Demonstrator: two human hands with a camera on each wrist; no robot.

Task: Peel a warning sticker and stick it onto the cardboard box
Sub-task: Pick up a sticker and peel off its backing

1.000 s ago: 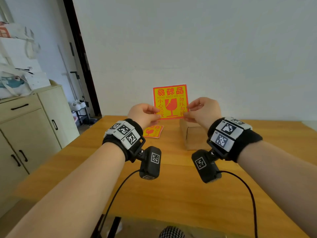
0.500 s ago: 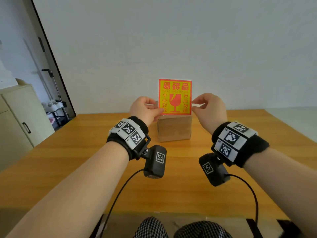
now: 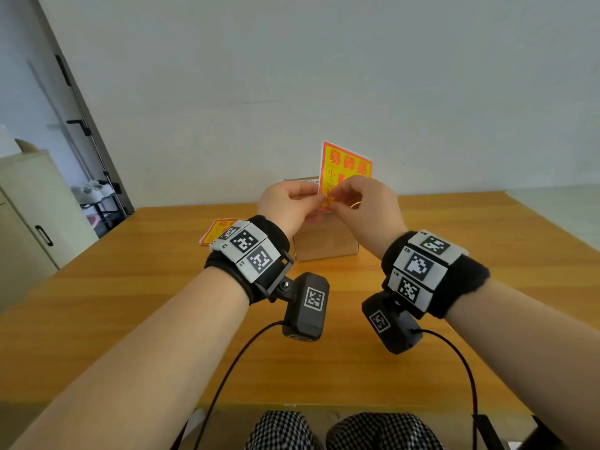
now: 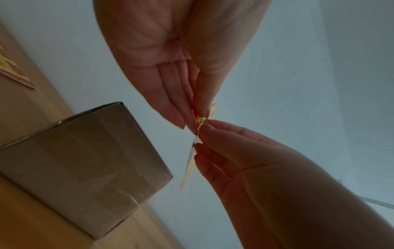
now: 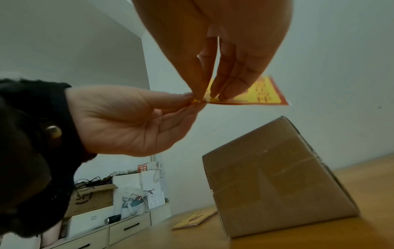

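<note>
A yellow and red warning sticker (image 3: 344,165) on its white backing is held upright in the air above the brown cardboard box (image 3: 324,246), which stands on the table. My left hand (image 3: 317,199) pinches the sticker's lower left corner between thumb and fingers. My right hand (image 3: 336,203) pinches the same corner right beside it. In the left wrist view the sticker (image 4: 189,166) shows edge-on and its corner is bent between the fingertips of both hands. In the right wrist view the sticker (image 5: 261,94) extends to the right over the box (image 5: 273,176).
A small pile of the same stickers (image 3: 212,230) lies on the wooden table (image 3: 146,303) left of the box. A cream cabinet (image 3: 29,206) stands off the table's left side. Camera cables hang from both wrists. A plain wall is behind.
My right hand has left the sticker's right edge and now pinches the lower left corner next to my left hand. The sticker has turned partly edge-on and its corner is bent.
</note>
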